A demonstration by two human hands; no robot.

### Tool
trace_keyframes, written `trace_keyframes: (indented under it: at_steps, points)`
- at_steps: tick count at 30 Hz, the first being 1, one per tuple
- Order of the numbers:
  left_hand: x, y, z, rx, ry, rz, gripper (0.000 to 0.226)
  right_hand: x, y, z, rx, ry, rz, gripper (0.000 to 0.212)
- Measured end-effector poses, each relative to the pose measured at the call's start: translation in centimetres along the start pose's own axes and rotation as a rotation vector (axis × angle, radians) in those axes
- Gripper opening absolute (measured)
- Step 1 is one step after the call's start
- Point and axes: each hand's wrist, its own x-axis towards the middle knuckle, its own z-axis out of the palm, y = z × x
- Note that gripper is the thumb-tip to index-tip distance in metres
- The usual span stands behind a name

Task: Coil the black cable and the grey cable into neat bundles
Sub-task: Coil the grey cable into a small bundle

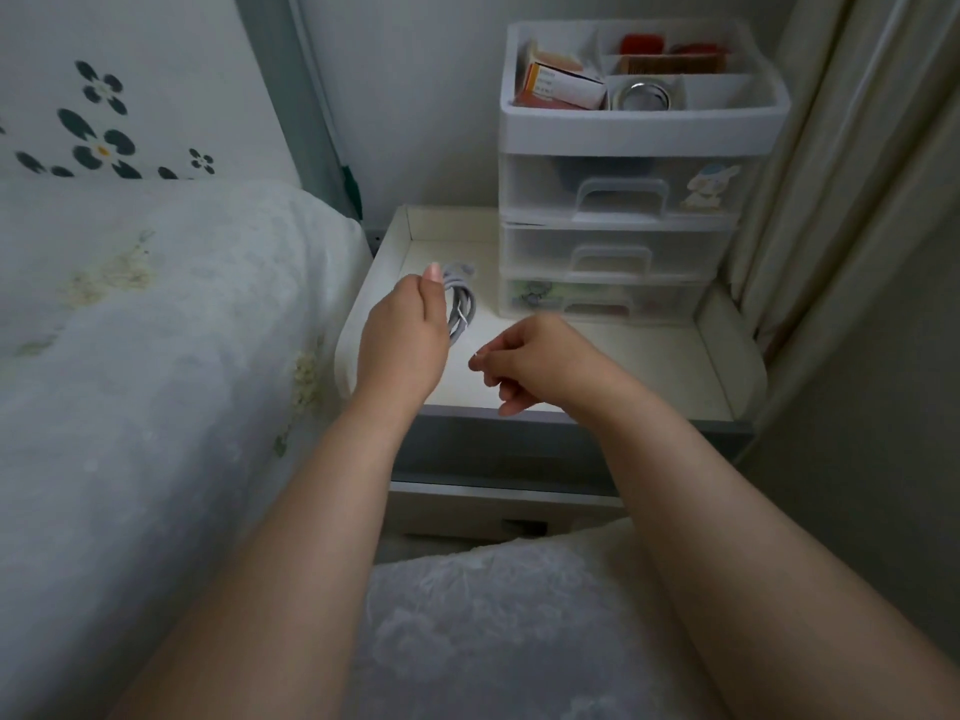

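The grey cable is wound into a small bundle with a thin white tie around it. My left hand grips the bundle just above the white bedside table top, near its left rim. My right hand hovers to the right of it, thumb and forefinger pinching what looks like the end of the thin white tie. No black cable shows in the head view.
A clear three-drawer organiser stands at the back right of the table, with an open tray of boxes and a tin on top. The bed lies to the left, a curtain to the right.
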Motion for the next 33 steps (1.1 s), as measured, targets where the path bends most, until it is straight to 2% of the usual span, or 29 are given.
trace_keyframes:
  at_steps: [5,12,19,23,26,28,33]
  points:
    - [-1.0,0.8,0.1,-0.042,-0.063,0.032,0.044,0.3,-0.4,0.3,0.062,0.088,-0.029,0.013]
    - [-1.6,1.1,0.8,-0.297,-0.212,-0.161,0.042,0.7,-0.3,0.5,0.138,0.263,-0.144,0.021]
    - [-1.7,1.2,0.6,-0.379,-0.187,-0.254,0.042,0.9,-0.4,1.6,0.205,0.259,-0.138,0.021]
    - [-1.7,1.2,0.4,-0.390,-0.164,-0.274,0.042,0.9,-0.5,2.0,0.224,0.289,-0.187,0.015]
    - [-1.2,0.8,0.0,-0.405,-0.173,-0.292,0.041,1.0,-0.4,1.7,0.209,0.244,-0.229,0.012]
    - [-0.8,0.5,-0.3,-0.468,-0.197,-0.335,0.041,1.0,-0.3,1.5,0.116,0.223,-0.286,0.013]
    - [-0.4,0.1,-1.0,-0.566,-0.280,-0.403,0.040,1.1,0.3,1.0,-0.487,0.380,-0.632,0.035]
